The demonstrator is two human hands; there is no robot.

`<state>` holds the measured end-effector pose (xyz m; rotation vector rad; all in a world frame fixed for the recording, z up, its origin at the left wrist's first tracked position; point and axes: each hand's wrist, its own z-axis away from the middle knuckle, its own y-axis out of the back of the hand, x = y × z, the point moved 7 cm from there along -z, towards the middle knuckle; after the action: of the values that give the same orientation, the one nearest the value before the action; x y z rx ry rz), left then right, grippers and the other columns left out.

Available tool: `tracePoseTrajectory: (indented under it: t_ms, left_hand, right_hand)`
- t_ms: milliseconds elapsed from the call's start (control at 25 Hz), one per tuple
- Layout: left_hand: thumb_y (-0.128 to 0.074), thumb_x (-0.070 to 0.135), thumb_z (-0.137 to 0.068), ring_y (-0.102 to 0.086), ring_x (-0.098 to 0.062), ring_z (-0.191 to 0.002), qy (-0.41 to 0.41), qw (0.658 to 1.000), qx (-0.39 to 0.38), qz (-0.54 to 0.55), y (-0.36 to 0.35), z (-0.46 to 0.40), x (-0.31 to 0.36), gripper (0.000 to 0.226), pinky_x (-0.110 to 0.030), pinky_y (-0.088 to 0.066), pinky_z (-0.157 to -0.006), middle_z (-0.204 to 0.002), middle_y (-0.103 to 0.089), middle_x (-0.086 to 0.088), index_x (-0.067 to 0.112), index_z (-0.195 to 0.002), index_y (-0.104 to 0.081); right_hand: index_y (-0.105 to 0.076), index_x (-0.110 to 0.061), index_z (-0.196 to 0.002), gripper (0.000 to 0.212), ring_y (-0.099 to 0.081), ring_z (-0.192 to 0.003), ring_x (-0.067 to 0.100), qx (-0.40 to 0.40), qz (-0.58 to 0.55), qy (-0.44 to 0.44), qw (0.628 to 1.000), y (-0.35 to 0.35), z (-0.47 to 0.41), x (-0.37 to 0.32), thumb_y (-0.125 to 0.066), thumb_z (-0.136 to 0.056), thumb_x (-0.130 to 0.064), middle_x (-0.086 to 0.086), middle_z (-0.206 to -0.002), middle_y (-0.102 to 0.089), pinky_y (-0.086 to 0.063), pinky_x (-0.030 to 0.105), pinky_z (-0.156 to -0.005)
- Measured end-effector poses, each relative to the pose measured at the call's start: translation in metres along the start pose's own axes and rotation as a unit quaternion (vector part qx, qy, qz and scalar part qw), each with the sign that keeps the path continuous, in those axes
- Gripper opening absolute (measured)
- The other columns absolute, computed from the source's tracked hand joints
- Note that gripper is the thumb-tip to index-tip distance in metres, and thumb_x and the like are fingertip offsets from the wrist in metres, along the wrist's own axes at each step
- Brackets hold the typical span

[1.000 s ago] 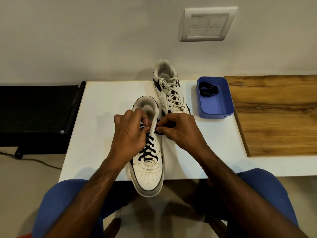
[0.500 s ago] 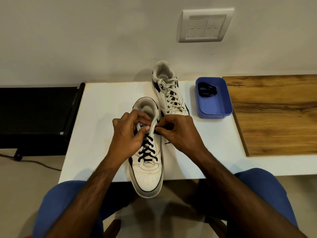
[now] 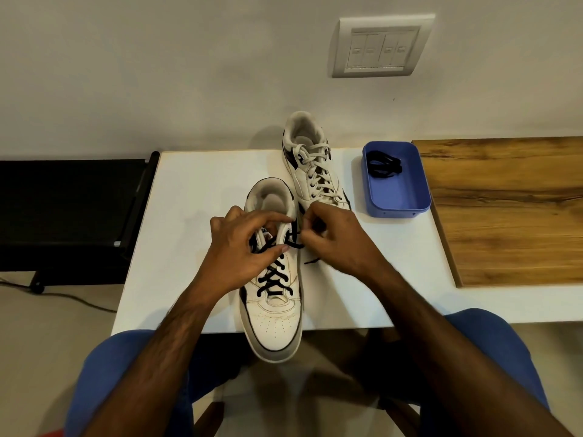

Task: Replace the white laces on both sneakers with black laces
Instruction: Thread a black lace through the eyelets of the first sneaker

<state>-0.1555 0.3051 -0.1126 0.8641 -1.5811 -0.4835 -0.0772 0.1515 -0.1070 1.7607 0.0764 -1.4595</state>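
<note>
A white sneaker (image 3: 273, 316) lies on the white table (image 3: 195, 190), its toe hanging over the front edge, with a black lace (image 3: 272, 279) crossed through its lower eyelets. My left hand (image 3: 239, 247) grips the tongue and upper left side of this sneaker. My right hand (image 3: 334, 238) pinches the black lace beside the upper right eyelets, and a loose lace end (image 3: 312, 261) trails under it. A second sneaker (image 3: 310, 165) with white laces stands behind.
A blue tray (image 3: 400, 197) holding another black lace (image 3: 383, 164) sits to the right of the far sneaker. A wooden board (image 3: 511, 209) covers the table's right end. A black bench (image 3: 69, 209) stands at the left. A switch plate (image 3: 381, 45) is on the wall.
My right hand has drawn the black lace out to the right of the upper eyelets, so a loop and a loose end now show. My left hand stays on the tongue.
</note>
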Motion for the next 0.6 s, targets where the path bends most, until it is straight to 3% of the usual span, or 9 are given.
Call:
tracePoseTrajectory:
  t_ms: [120, 240, 360, 480, 600]
  left_hand:
    - [-0.078, 0.047, -0.076, -0.047, 0.001, -0.102, 0.006, 1.0, 0.0, 0.016, -0.001, 0.0, -0.002, 0.045, -0.027, -0.024, -0.091, -0.095, -0.063, 0.025, 0.051, -0.119, -0.062]
    - [-0.077, 0.048, -0.074, -0.046, 0.003, -0.102, 0.015, 1.0, 0.002, 0.023, 0.0, -0.001, -0.002, 0.048, -0.027, -0.025, -0.092, -0.102, -0.061, 0.024, 0.052, -0.119, -0.06]
    - [-0.077, 0.05, -0.072, -0.045, 0.003, -0.104, 0.021, 0.999, -0.007, 0.029, -0.001, -0.001, -0.001, 0.052, -0.031, -0.027, -0.092, -0.102, -0.061, 0.026, 0.051, -0.121, -0.058]
    - [-0.078, 0.052, -0.07, -0.045, 0.004, -0.104, 0.021, 0.999, -0.014, 0.034, -0.002, -0.001, -0.004, 0.051, -0.033, -0.028, -0.092, -0.096, -0.062, 0.025, 0.052, -0.118, -0.061]
    - [-0.078, 0.054, -0.07, -0.045, 0.004, -0.101, 0.016, 0.999, -0.014, 0.026, -0.001, -0.001, -0.004, 0.049, -0.033, -0.027, -0.091, -0.092, -0.062, 0.023, 0.052, -0.117, -0.062]
  right_hand:
    - [-0.061, -0.014, -0.085, 0.015, -0.065, -0.081, 0.023, 0.038, -0.085, -0.048, 0.994, 0.024, -0.002, 0.017, -0.053, -0.086, -0.028, 0.003, -0.082, -0.069, -0.053, 0.041, -0.072]
    - [-0.06, -0.012, -0.096, 0.01, -0.07, -0.085, 0.017, -0.007, -0.18, -0.071, 0.981, 0.01, -0.001, 0.016, -0.063, -0.093, -0.022, 0.003, -0.089, -0.073, -0.055, 0.032, -0.074]
    - [-0.063, -0.018, -0.102, 0.023, -0.072, -0.083, 0.014, -0.033, -0.146, -0.046, 0.988, -0.007, 0.0, 0.01, -0.078, -0.087, -0.025, 0.0, -0.088, -0.073, -0.058, 0.03, -0.076]
    - [-0.071, -0.015, -0.094, 0.012, -0.071, -0.081, 0.006, 0.005, -0.11, -0.03, 0.993, -0.002, -0.004, 0.009, -0.08, -0.085, -0.015, -0.004, -0.085, -0.075, -0.057, 0.023, -0.076]
    - [-0.076, -0.016, -0.092, 0.009, -0.07, -0.083, 0.003, -0.012, -0.084, -0.017, 0.996, 0.001, -0.005, 0.004, -0.077, -0.087, -0.009, -0.004, -0.088, -0.076, -0.053, 0.018, -0.077]
